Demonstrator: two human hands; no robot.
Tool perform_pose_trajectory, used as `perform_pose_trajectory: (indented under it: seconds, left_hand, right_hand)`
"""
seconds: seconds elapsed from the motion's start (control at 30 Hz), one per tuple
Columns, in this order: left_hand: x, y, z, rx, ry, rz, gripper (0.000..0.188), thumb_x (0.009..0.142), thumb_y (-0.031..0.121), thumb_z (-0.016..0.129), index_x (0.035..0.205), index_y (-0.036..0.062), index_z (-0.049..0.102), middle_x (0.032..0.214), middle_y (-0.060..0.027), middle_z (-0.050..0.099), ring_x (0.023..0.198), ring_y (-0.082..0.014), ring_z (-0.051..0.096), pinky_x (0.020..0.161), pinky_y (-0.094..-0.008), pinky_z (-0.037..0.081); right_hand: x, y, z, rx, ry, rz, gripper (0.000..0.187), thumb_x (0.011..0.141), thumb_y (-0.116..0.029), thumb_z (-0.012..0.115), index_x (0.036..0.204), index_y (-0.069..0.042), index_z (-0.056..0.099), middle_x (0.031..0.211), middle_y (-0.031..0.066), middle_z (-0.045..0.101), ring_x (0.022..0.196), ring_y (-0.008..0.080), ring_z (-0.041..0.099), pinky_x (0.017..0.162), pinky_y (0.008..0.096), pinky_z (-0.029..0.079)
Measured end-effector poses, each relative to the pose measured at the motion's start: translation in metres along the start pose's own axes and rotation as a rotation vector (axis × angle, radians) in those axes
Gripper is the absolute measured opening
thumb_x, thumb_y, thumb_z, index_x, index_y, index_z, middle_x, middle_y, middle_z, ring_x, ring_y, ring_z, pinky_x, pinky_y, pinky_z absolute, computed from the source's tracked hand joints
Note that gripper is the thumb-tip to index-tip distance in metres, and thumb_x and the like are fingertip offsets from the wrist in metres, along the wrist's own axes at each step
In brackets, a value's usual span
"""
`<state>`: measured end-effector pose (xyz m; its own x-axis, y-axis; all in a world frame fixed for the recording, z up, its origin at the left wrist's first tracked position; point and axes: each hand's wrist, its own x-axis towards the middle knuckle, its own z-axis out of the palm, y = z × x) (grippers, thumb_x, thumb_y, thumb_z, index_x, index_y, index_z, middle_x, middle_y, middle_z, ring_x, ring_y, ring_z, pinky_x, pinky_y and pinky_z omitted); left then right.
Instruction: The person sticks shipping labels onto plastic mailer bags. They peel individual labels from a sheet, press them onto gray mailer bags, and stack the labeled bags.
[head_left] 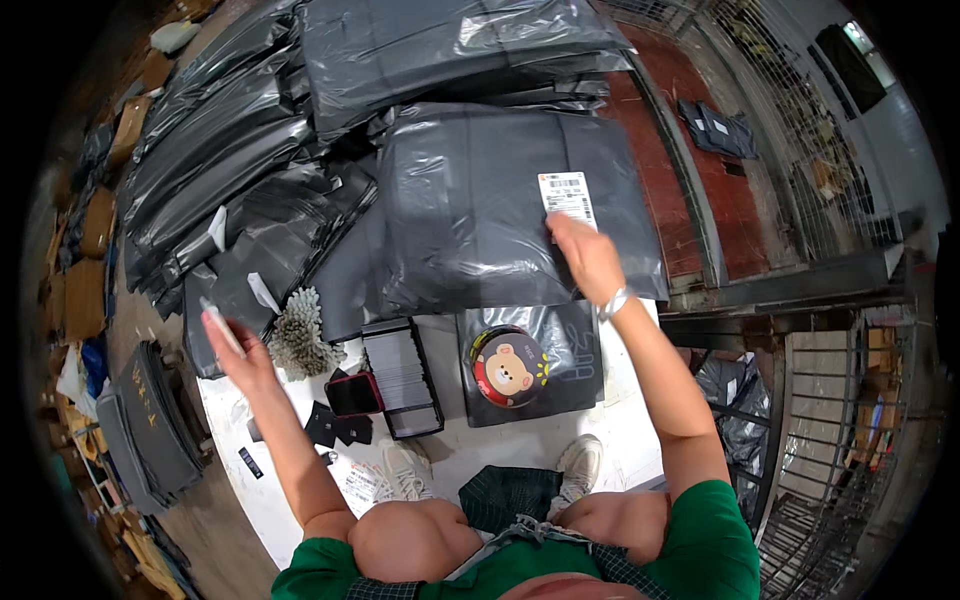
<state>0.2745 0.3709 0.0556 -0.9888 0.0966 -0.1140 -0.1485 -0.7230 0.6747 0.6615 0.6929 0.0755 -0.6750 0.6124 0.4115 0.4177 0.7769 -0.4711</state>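
My right hand rests its fingertips at the lower edge of a white shipping label. The label sits on a large grey-black plastic mailing bag, plump and lying flat in front of me. Off to the left, my left hand is raised with a slim white piece held between thumb and fingers; its exact kind is unclear. Beside that hand stands a bristly grey tuft. Between my arms are a dark box packed with cards, a phone and a round tin with a bear face.
More filled black bags are piled at the far left and back. A flat dark bag lies under the tin. Small black cards and printed slips lie on the white table. Metal racks stand at the right.
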Motion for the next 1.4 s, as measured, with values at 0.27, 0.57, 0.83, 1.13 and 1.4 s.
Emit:
perform_pose_trajectory:
  seconds: [0.27, 0.57, 0.83, 1.13, 1.4]
  left_hand:
    - [-0.114, -0.062, 0.104, 0.276, -0.421, -0.288, 0.041, 0.087, 0.011, 0.049, 0.127, 0.0043, 0.043, 0.11, -0.0048, 0.053, 0.091, -0.0113, 0.054, 0.08, -0.0256, 0.045]
    - [-0.147, -0.109, 0.069, 0.407, -0.64, -0.784, 0.044, 0.08, 0.006, 0.059, 0.123, 0.0053, 0.049, 0.111, -0.0058, 0.056, 0.098, -0.0122, 0.054, 0.084, -0.0252, 0.045]
    - [-0.1, -0.031, 0.117, 0.444, -0.708, -0.432, 0.042, 0.083, 0.014, 0.052, 0.123, 0.0008, 0.047, 0.096, -0.0055, 0.057, 0.076, -0.0103, 0.055, 0.067, -0.0227, 0.045]
    - [-0.289, 0.015, 0.181, 0.079, -1.071, -1.141, 0.047, 0.073, 0.009, 0.057, 0.118, -0.0023, 0.049, 0.105, -0.022, 0.057, 0.096, -0.0289, 0.058, 0.082, -0.0358, 0.048]
    - [-0.287, 0.003, 0.181, 0.029, -1.077, -1.202, 0.029, 0.078, -0.007, 0.054, 0.107, -0.0033, 0.056, 0.106, -0.0119, 0.057, 0.095, -0.0174, 0.056, 0.082, -0.0301, 0.048]
  right_hand:
    - [-0.004, 0.036, 0.02, -0.561, -0.251, 0.282, 0.055, 0.087, -0.043, 0.042, 0.132, -0.011, 0.035, 0.14, 0.0086, 0.029, 0.13, 0.0241, 0.024, 0.106, 0.042, 0.018]
    - [-0.09, 0.127, -0.037, -0.058, -0.003, 0.994, 0.075, 0.082, -0.057, 0.042, 0.135, -0.005, 0.028, 0.126, 0.0266, 0.042, 0.115, 0.0394, 0.043, 0.095, 0.0385, 0.034]
    - [-0.061, -0.063, -0.128, 0.339, 0.289, 0.512, 0.041, 0.085, -0.008, 0.05, 0.125, -0.004, 0.046, 0.116, 0.0008, 0.054, 0.081, 0.0061, 0.049, 0.074, 0.0218, 0.041]
    - [-0.164, -0.106, -0.449, -0.23, 0.853, 0.516, 0.034, 0.075, -0.008, 0.053, 0.108, -0.005, 0.06, 0.112, 0.0065, 0.058, 0.105, 0.0165, 0.052, 0.09, 0.0281, 0.038]
    - [-0.343, -0.1, -0.669, -1.245, 1.204, 1.057, 0.034, 0.084, -0.026, 0.051, 0.11, -0.004, 0.058, 0.108, 0.0151, 0.059, 0.098, 0.0284, 0.057, 0.084, 0.0349, 0.044]
